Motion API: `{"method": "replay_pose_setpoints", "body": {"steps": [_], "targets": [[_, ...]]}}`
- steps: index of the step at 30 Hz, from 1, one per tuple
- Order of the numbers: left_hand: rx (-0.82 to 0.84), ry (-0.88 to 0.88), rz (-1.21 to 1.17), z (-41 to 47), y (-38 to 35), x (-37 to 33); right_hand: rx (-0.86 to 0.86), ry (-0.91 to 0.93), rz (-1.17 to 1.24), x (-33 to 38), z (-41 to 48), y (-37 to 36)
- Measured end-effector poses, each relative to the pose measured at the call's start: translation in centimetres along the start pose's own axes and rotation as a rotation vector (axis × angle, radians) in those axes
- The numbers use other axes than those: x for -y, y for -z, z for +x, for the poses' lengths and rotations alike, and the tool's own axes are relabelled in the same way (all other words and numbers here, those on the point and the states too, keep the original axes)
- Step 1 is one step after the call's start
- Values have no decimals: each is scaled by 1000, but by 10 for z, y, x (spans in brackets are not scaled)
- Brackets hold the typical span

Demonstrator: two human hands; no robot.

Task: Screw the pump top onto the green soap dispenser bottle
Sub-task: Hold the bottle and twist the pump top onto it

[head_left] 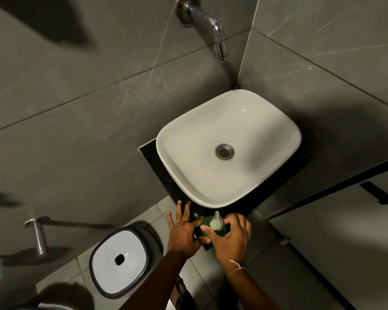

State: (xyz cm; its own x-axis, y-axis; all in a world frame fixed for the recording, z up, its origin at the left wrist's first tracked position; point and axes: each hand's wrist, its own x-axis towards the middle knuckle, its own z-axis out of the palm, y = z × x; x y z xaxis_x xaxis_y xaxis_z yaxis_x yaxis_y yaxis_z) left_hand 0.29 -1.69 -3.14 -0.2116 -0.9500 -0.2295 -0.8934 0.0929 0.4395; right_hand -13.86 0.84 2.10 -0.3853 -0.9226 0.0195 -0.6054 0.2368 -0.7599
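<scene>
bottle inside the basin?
No, the green bottle stands on the dark counter in front of the white basin, between both hands.

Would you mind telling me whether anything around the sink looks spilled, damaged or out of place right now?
Nothing stands out. The green bottle stands upright on the dark counter in front of the white basin, with the pump top on it and the left hand and right hand around it. The basin looks dry, with no spill visible.
</scene>
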Motion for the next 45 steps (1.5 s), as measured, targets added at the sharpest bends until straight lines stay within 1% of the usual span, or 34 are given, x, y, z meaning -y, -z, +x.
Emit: {"method": "replay_pose_setpoints", "body": {"steps": [2,5,7,10,11,16,22,27,31,34,40,45], "targets": [[-1,2,-6,0,1,-1,21,13,-16,-4,-3,0],[8,0,-1,0,1,0,77,62,45,-9,-5,3],[15,0,9,1,0,0,61,36,40,-5,-4,3],[10,9,14,0,-1,-1,24,-55,-30,7,0,-2],[7,11,12,0,0,-1,13,-48,-27,8,-1,-3],[30,-3,14,0,3,-2,79,52,132,-8,-5,1],[18,3,19,0,4,-4,3,24,55,2,1,1],[18,-5,22,0,4,-3,143,67,114,-10,-1,4],[24,1,25,0,4,-4,54,67,88,-8,4,4],[27,9,10,-2,7,-7,32,55,88,-4,3,0],[25,8,20,-1,5,-5,148,105,53,-14,3,6],[14,14,32,0,2,-5,22,65,51,-8,4,3]]}}
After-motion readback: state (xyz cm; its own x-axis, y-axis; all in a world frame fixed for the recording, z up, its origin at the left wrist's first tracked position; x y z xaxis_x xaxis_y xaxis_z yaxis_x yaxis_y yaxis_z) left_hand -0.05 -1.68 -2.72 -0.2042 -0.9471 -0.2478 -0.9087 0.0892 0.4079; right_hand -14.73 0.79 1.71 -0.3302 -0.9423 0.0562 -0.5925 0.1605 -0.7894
